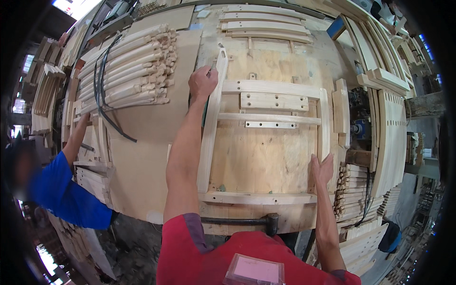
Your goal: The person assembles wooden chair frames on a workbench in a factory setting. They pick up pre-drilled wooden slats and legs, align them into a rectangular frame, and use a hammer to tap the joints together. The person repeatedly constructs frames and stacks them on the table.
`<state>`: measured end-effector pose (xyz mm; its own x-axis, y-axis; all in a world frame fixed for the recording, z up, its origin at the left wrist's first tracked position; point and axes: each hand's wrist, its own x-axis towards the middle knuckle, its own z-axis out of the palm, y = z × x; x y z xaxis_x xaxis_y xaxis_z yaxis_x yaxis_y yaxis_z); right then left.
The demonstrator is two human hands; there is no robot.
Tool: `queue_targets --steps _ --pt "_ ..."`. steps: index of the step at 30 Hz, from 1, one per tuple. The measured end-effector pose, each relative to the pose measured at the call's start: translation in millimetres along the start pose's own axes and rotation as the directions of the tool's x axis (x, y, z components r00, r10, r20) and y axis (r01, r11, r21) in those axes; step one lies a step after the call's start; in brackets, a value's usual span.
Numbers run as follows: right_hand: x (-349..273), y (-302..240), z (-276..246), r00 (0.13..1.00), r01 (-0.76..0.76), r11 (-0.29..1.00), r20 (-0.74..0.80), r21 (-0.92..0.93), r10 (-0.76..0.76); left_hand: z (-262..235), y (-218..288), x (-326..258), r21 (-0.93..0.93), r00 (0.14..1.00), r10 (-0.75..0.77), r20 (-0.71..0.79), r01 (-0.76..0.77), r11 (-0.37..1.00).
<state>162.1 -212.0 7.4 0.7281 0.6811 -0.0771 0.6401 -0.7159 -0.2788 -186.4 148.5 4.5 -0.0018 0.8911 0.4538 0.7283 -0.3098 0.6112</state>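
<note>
A pale wooden frame lies on the plywood bench top before me, with a long post on the left, a shorter post on the right, and an upper rail and a lower rail between them. My left hand is closed in a fist against the long post's upper part; what its fingers hold is hidden. At the near end of the short post, my right hand grips it, thumb on one side and fingers on the other. A drilled block sits between the rails.
A wooden bar and a black metal bar lie along the bench's near side. Strapped spindles are stacked at left, where a co-worker's blue sleeve reaches in. Curved slats lie at the back; drilled boards stand right.
</note>
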Motion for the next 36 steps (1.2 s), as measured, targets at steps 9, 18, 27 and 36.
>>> queue_targets --steps 9,18,27,36 --pt "11.0 10.4 -5.5 0.985 0.111 0.950 0.094 0.293 -0.144 -29.3 -5.1 -2.1 -0.237 0.979 0.005 -0.205 -0.054 0.970" --pt "5.4 25.6 -4.3 0.996 0.054 0.953 0.054 0.297 -0.073 -138.7 146.2 -335.0 -0.459 0.584 0.511 0.630 -0.250 0.852" --pt "4.3 23.8 0.8 0.991 0.119 0.967 0.029 0.227 -0.129 -161.4 156.2 -421.0 -0.127 0.351 0.186 0.918 -0.185 0.975" --pt "5.5 34.2 6.5 0.986 0.155 0.966 0.024 0.205 -0.163 -245.1 124.4 -376.4 -0.108 0.700 -0.473 0.536 0.612 0.783"
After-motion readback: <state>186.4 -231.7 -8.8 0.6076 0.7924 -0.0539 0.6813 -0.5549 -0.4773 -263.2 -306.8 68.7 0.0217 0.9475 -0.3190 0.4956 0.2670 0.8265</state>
